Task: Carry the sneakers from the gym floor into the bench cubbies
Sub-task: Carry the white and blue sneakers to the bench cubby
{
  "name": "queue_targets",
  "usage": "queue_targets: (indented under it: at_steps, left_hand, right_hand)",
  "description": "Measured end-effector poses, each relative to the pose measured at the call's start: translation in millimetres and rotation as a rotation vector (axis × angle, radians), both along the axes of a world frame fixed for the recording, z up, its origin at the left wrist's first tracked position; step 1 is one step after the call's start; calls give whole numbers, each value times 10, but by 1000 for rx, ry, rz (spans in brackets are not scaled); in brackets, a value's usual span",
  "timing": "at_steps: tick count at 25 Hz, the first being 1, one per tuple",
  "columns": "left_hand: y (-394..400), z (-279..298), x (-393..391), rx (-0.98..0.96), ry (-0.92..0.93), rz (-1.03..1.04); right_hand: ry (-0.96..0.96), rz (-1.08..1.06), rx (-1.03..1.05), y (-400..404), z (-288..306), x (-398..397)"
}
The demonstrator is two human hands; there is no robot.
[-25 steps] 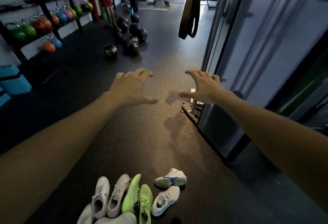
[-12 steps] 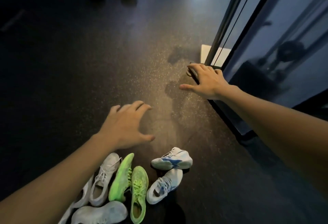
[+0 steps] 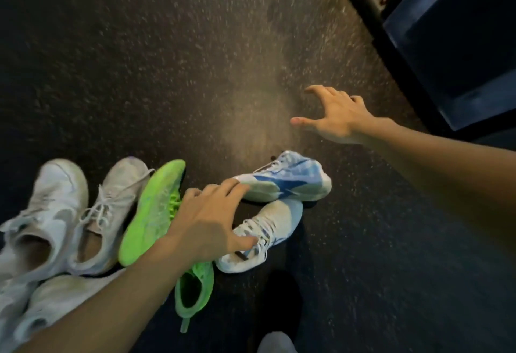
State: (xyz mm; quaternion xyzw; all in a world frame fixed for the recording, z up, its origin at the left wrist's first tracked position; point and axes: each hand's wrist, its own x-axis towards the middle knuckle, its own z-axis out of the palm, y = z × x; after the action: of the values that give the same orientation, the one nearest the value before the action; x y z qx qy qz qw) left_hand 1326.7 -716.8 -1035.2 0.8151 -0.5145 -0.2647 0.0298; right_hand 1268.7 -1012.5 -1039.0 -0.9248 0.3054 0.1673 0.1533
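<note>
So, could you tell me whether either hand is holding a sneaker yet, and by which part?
Nothing is held yet. The left hand hovers spread over the white-and-blue sneakers; the right hand is open above bare floor.

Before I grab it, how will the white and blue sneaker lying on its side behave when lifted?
The white and blue sneaker looks light for its size, so one hand should manage. Its padded upper will probably give under a squeeze, while the thick sole stays stiff. It leans on its mate, which may shift when it goes. Loose laces could dangle.
</note>
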Motion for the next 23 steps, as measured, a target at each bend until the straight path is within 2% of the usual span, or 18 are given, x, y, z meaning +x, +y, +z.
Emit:
queue_targets:
  at_steps: [6, 8, 11, 14, 18, 23]
  left_hand:
    - [305, -1182, -452, 10, 40, 5]
    - [367, -1401, -566, 9, 31, -8]
    - [463, -1575, -672, -125, 32, -31]
    - [600, -1638, -721, -183, -36, -147]
    - [814, -1685, -770, -161, -128, -127]
    - [883, -1795, -991, -59, -298, -401]
  right_hand:
    - [99, -43, 103, 24, -1202, -257]
    - [126, -90, 175, 57, -1457, -328]
    - [163, -144, 327, 139, -1683, -470]
    - [161, -221, 348, 208, -1731, -567]
    - [208, -230, 305, 194, -1607, -567]
    - [210, -152, 290, 254, -1445, -622]
